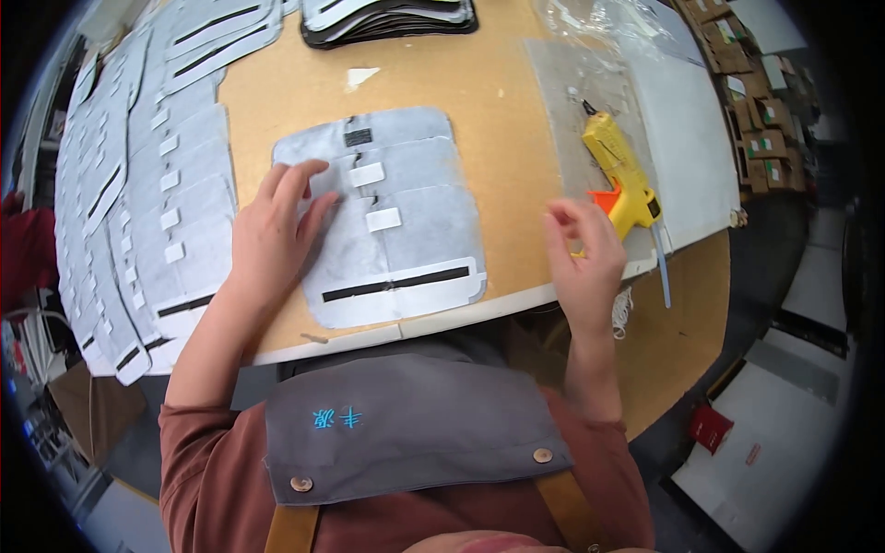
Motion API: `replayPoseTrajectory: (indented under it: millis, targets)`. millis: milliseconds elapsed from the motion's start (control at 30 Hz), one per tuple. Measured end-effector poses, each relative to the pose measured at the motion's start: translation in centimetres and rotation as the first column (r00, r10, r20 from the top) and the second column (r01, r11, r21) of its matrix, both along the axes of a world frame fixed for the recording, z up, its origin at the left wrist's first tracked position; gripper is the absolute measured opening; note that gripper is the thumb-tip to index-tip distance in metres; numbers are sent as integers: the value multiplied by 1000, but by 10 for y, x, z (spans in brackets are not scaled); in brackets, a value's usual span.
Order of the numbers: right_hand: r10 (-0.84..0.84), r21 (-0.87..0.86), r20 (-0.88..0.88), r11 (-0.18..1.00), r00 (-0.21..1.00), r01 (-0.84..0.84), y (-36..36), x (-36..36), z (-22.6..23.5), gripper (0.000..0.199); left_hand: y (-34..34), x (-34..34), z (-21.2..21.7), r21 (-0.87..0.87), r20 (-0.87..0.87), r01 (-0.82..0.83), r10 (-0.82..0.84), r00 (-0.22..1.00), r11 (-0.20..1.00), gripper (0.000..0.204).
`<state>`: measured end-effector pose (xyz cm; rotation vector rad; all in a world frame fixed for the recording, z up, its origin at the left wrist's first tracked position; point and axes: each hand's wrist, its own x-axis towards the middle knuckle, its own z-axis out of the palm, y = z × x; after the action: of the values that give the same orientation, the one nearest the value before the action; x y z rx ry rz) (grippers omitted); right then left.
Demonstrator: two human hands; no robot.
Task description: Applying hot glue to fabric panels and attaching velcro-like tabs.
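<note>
Left hand (272, 230) fingers spread flat, pinning grey panels (387, 217) to desk (498, 101). Right hand (581, 253) fingers pinched together, empty, just short of yellow glue gun (619, 170).

1 head camera — looking steeply down, close over the worktable (479, 83).

Left side: we're hemmed in by overlapping rows of grey panels (138, 203).
Centre: our left hand (272, 235) presses the grey panel stack (387, 217).
Right: glue gun (622, 175) blocks beyond our right hand (581, 253).
Open lane: bare board (507, 129) between.
</note>
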<state>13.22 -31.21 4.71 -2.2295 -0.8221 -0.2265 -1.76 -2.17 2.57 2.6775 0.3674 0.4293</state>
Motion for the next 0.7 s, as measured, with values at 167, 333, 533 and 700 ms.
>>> replayPoseTrajectory:
  millis: [167, 333, 533, 700]
  targets:
    - [279, -31, -87, 959, 956, -282, 72, 18, -3, 24, 19, -4, 8, -35, -87, -103, 99, 991, 994, 30]
    - [298, -269, -160, 904, 941, -332, 114, 37, -20, 32, 36, 0, 6, -81, -132, -55, 44, 990, 995, 31]
    - [109, -475, -497, 796, 861, -375, 133, 51, 5, 29, 45, 4, 14, -245, -310, -82, 2, 951, 966, 26]
    - [336, -261, -370, 857, 866, -444, 124, 59, -16, 28, 36, 4, 26, -527, -326, -175, -8, 945, 832, 22]
